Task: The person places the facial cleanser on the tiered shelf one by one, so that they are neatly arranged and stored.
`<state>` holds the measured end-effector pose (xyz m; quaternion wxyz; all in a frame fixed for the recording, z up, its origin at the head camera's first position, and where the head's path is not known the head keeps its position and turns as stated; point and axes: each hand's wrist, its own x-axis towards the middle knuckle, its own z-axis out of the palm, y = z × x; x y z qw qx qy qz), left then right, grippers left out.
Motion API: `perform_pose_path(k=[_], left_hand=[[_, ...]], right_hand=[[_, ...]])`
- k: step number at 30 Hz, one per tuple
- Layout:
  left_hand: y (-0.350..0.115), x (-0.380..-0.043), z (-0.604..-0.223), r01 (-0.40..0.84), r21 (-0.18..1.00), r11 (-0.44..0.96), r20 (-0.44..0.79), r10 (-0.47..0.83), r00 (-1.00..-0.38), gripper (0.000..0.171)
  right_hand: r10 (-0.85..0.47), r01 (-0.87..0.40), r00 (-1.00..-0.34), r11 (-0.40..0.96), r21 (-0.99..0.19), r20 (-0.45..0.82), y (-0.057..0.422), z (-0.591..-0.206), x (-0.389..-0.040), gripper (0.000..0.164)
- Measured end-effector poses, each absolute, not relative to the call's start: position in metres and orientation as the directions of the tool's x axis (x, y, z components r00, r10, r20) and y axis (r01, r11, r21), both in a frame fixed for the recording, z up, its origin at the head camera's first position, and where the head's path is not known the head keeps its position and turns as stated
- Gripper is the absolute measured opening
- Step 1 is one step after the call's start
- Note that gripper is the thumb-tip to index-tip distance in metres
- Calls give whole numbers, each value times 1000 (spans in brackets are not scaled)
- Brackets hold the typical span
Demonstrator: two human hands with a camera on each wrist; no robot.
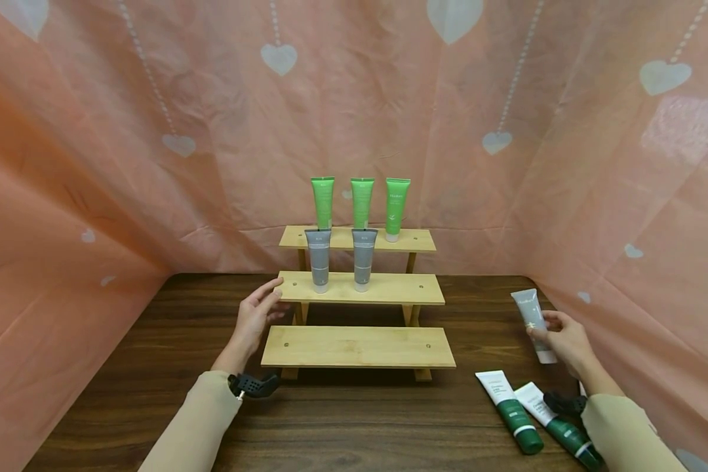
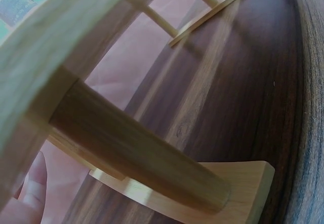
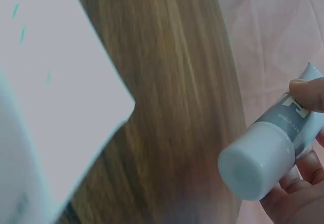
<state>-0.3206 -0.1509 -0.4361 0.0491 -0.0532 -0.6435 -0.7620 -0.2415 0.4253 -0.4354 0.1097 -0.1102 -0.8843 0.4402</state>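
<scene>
My right hand (image 1: 569,341) grips a small grey squeeze tube (image 1: 530,309) above the right side of the table, its white cap pointing down. In the right wrist view the thumb lies across the tube (image 3: 283,127) and fingers curl beneath it. At the left end of the middle shelf (image 1: 389,288), my left hand (image 1: 258,313) has its fingers loosely extended against the wood; the left wrist view shows only part of that hand. Two grey tubes (image 1: 320,259) stand cap-down on the middle shelf. On the top shelf (image 1: 419,240) are three green tubes (image 1: 396,204).
Two white-and-green tubes (image 1: 510,410) lie on the dark wooden table (image 1: 354,426) at front right, one partly behind the right wrist. The lowest shelf (image 1: 358,346) projects toward me. A pink curtain (image 1: 354,118) with hearts encloses the back and sides.
</scene>
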Motion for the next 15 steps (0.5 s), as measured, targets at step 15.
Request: perform_pose_path(k=[15], left_hand=[[-152,-321,-436,138,975,-174,139,-5,-990,43]], right_hand=[[264,-49,-934,573,-818,241,398,-419,-243,55]])
